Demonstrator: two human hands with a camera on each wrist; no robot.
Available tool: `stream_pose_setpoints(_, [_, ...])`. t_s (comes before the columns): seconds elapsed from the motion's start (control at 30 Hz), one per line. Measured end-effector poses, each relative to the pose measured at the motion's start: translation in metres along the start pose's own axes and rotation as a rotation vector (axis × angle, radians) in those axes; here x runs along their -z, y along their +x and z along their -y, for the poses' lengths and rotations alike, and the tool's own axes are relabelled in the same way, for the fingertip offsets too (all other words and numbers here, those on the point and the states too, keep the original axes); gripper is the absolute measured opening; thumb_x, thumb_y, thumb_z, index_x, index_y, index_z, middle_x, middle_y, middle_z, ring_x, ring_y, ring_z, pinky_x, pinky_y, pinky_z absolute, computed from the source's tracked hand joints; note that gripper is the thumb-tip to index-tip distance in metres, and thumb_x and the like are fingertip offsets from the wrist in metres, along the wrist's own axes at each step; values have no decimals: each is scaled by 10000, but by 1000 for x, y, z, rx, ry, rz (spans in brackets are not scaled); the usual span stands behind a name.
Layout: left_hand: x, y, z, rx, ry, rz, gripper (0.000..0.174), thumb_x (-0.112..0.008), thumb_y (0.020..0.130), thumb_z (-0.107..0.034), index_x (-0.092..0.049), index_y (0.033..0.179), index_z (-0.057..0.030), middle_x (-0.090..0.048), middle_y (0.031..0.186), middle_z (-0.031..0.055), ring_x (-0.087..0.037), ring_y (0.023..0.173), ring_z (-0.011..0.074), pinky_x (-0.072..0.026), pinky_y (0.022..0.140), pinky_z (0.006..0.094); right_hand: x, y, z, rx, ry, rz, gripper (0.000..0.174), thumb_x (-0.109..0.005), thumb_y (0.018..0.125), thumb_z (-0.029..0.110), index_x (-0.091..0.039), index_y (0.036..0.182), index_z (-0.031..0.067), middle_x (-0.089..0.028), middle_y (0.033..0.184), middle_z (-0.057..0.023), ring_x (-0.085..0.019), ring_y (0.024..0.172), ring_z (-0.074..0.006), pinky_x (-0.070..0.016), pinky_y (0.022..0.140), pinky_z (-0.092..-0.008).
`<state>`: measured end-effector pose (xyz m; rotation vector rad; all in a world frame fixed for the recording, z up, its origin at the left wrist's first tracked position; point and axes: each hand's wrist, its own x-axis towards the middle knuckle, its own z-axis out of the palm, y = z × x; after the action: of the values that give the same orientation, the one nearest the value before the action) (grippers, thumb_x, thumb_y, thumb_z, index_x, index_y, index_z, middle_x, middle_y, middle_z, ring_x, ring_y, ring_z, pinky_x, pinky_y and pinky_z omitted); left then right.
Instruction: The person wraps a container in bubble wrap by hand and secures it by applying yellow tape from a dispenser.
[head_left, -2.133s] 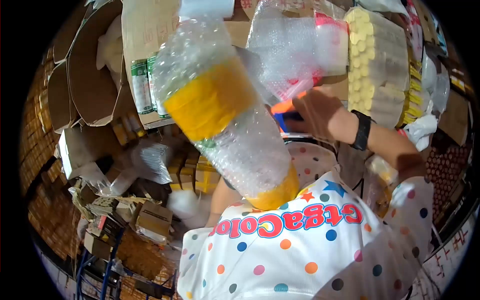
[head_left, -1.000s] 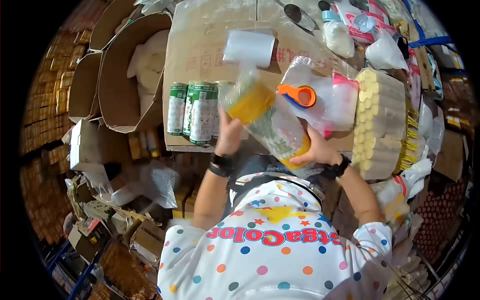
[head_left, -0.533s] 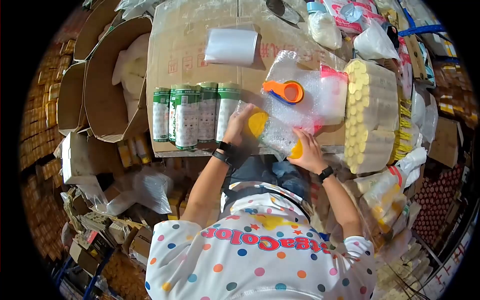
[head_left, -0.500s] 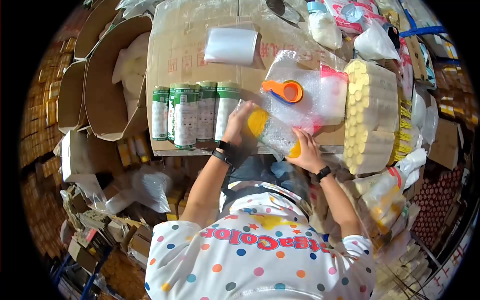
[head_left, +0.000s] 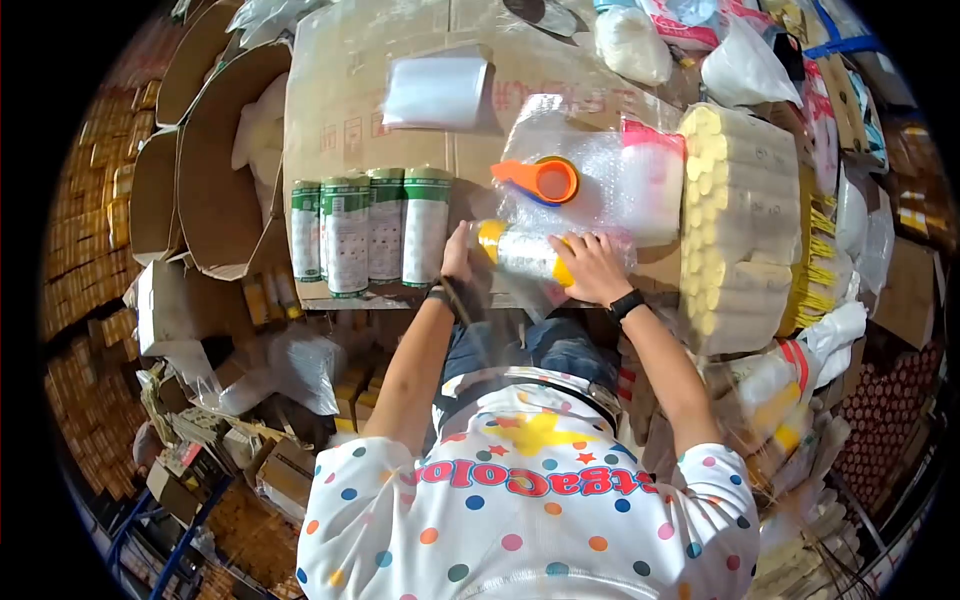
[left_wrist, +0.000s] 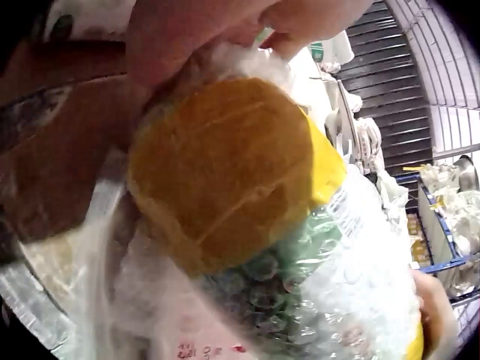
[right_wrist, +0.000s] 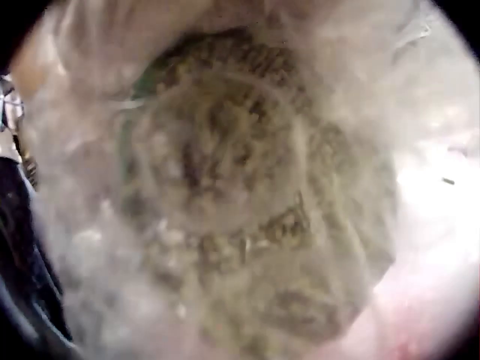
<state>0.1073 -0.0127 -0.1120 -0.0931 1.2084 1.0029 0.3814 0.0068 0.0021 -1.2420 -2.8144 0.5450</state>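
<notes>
A bubble-wrapped bundle (head_left: pixel 525 252) with yellow tape round both ends lies nearly level at the front of the cardboard table top. My left hand (head_left: pixel 457 254) holds its left end; in the left wrist view, the taped end (left_wrist: pixel 225 172) is large, with fingers bent over the wrap above it. At the other end, my right hand (head_left: pixel 596 270) grips from above, fingers over the tape and thumb hidden. Green and white print shows through the wrap. The right wrist view is blurred, showing a round end (right_wrist: pixel 225 157) under clear plastic.
An orange and blue tape dispenser (head_left: pixel 540 182) lies on bubble wrap sheets (head_left: pixel 600 160) behind the bundle. Several green-and-white cylinders (head_left: pixel 346 240) stand at left. Clear plastic sleeves (head_left: pixel 436 92) lie farther back; stacked cream tubes (head_left: pixel 740 230) line the right. Open cartons (head_left: pixel 215 190) border the left.
The bundle came down from near the head camera to the table and turned from slanted to nearly level. My right hand let go of the tape dispenser and took the bundle's right end.
</notes>
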Motion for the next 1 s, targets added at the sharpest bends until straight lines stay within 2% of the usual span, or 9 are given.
stream_pose_setpoints(0.13, [7,-8,26,-33,63,175,424,-432,1020,-385,-561,1227,-39,-618,1170,74,-568,1106,203,-450,954,352,60,22,12,152,-201,131,718,-795,576,213,-533,1238,125,-559,1089,-116,-553,960,-306,-389,826,-471])
stream_pose_setpoints(0.2, [-3,-10,40,-115,27,104,347,-524,999,-283,-555,1228,-23,-597,1182,64,-557,1095,192,-440,947,326,81,37,35,199,-338,161,497,-725,706,220,-581,1172,123,-599,1050,-128,-568,954,-311,-387,845,-496])
stream_pose_setpoints(0.37, [-14,-29,15,-796,842,-33,396,-590,803,-27,-556,1197,-37,-560,1092,113,-547,944,233,-461,840,332,47,72,85,178,-580,245,256,-499,905,202,-638,1093,98,-634,1034,-164,-591,934,-320,-386,862,-518])
stream_pose_setpoints(0.57, [-47,-129,-24,-765,841,505,1035,-804,677,-57,-165,1490,-31,-292,1512,173,-303,1403,287,-249,1156,393,68,67,106,290,-421,-116,363,-593,811,223,-607,1147,86,-554,1243,-141,-547,1101,-297,-371,979,-512])
stream_pose_setpoints(0.67, [-64,-141,-28,-846,944,441,1074,-864,630,-128,-211,1478,-37,-316,1499,172,-309,1395,315,-277,1143,413,141,34,76,300,210,-238,599,-724,722,158,-518,1277,69,-511,1326,-127,-502,1214,-308,-376,1022,-520])
stream_pose_setpoints(0.73, [-73,-140,-33,-956,1086,378,1015,-884,608,-205,-321,1443,-78,-397,1416,163,-378,1316,355,-343,1090,428,143,8,36,48,582,-303,819,-813,662,141,-435,1387,96,-469,1389,-130,-458,1277,-335,-402,1037,-434])
stream_pose_setpoints(0.8, [-78,-138,-39,-1042,1259,370,958,-878,614,-227,-373,1419,-102,-436,1362,158,-420,1257,366,-373,1055,435,131,-8,18,-280,916,-92,861,-829,663,166,-407,1413,120,-472,1385,-124,-450,1295,-307,-406,1039,-401])
stream_pose_setpoints(0.9, [-97,-147,-47,-1128,1331,407,679,-854,649,-214,-564,1259,-139,-461,1302,147,-450,1205,335,-410,1014,415,81,-6,6,32,669,-167,607,-793,723,108,-548,1277,92,-529,1311,-119,-540,1192,-268,-473,959,-372])
stream_pose_setpoints(1.0, [-108,-150,-47,-1269,1429,372,304,-772,713,-110,-676,1002,-114,-538,1186,100,-494,1135,302,-451,957,408,67,-6,9,-103,819,-144,285,-744,763,57,-666,1037,51,-546,1276,-90,-623,1029,-219,-514,849,-334])
